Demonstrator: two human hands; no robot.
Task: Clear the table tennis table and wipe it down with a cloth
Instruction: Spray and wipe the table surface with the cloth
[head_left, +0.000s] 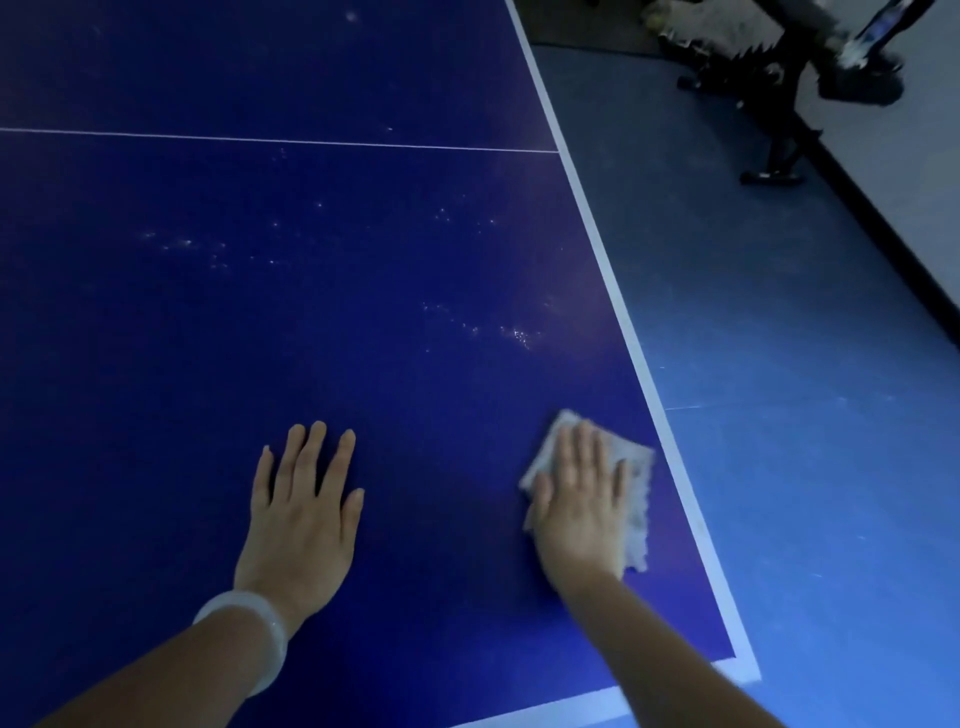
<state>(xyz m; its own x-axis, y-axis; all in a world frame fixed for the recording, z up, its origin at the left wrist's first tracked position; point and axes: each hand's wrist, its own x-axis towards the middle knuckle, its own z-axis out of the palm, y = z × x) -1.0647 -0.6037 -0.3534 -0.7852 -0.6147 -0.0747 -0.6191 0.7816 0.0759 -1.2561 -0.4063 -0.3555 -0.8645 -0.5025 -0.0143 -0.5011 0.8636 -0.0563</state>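
Table (156, 364) surface fills the left and middle of the frame, dark blue, with 1 thin white centre line (260, 139) across the upper part. At lower centre the left hand (304, 512) lies flat with fingers spread, grasping nothing. Pale specks (519, 335) dot the middle of the frame, up and left of the cloth (636, 499). At lower right the right hand (579, 512) presses that cloth flat under straight fingers, just inside the white edge stripe (613, 291), so it is the nearer hand to them. No containers show.
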